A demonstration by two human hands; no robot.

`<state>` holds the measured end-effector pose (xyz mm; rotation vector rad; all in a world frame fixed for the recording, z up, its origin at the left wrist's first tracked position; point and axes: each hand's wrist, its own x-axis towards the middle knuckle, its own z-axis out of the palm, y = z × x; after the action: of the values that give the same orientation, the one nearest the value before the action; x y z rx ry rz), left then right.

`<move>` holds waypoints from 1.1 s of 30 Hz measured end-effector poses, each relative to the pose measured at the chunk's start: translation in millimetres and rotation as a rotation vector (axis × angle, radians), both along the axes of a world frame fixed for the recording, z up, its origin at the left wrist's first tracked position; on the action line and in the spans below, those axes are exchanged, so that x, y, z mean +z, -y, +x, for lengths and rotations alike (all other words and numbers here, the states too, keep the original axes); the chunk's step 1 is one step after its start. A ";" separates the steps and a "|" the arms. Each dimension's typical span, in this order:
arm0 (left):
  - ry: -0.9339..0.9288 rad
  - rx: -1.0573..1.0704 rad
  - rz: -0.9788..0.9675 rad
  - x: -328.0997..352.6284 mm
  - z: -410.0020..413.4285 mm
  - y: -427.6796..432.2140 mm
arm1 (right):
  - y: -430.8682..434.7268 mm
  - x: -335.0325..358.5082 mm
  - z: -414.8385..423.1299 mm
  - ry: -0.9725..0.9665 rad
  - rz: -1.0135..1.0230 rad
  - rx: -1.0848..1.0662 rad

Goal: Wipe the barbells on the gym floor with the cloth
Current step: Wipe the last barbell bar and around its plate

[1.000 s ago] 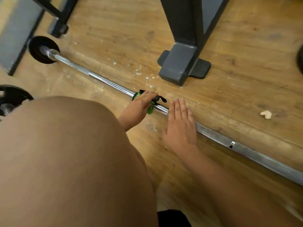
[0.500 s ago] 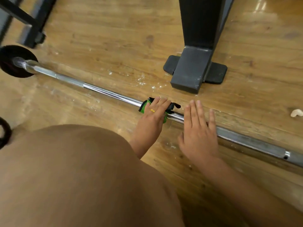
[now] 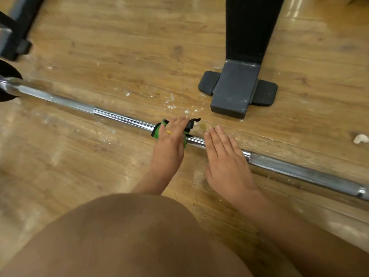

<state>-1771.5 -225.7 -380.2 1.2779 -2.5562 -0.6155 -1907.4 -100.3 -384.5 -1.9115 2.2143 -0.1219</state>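
Note:
A long chrome barbell (image 3: 123,119) lies diagonally across the wooden floor, with a black plate (image 3: 8,76) at its far-left end. A green and black cloth (image 3: 158,129) is wrapped over the bar near its middle. My left hand (image 3: 169,144), with a yellow ring on one finger, lies over the cloth, fingers draped across bar and cloth. Just to its right, my right hand (image 3: 225,156) rests flat on the bar with straight fingers, hiding that stretch. My knee (image 3: 129,236) fills the lower part of the view.
A dark grey metal rack post with a flat foot (image 3: 235,90) stands just beyond the bar. Another black frame foot (image 3: 16,47) sits at the far left. White dust specks (image 3: 171,105) and a pale scrap (image 3: 360,138) lie on the floor.
The view has swung right and closer, so the plate now sits at the left edge. Both hands stay on about the same stretch of the bar, the left still on the cloth.

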 end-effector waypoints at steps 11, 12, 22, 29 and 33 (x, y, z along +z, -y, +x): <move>-0.058 0.014 0.029 -5.0 3.9 -2.9 | 9.8 -15.1 11.7 -0.024 -0.097 -0.131; -0.054 -0.023 0.029 -7.1 4.1 -7.0 | 10.4 -15.9 12.4 -0.023 -0.101 -0.147; -0.001 0.107 -0.013 0.1 3.6 -1.1 | 8.4 -10.5 9.5 -0.011 -0.062 -0.123; 0.135 0.005 0.016 17.1 10.7 8.6 | 4.2 -6.3 11.8 0.028 -0.047 -0.102; 0.150 0.053 0.000 17.4 2.7 -10.9 | -1.2 -6.2 12.9 0.059 -0.036 -0.072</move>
<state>-1768.8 -214.8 -362.8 1.4380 -2.6295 -0.5278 -1894.6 -99.1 -390.8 -1.8222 2.2571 -0.2287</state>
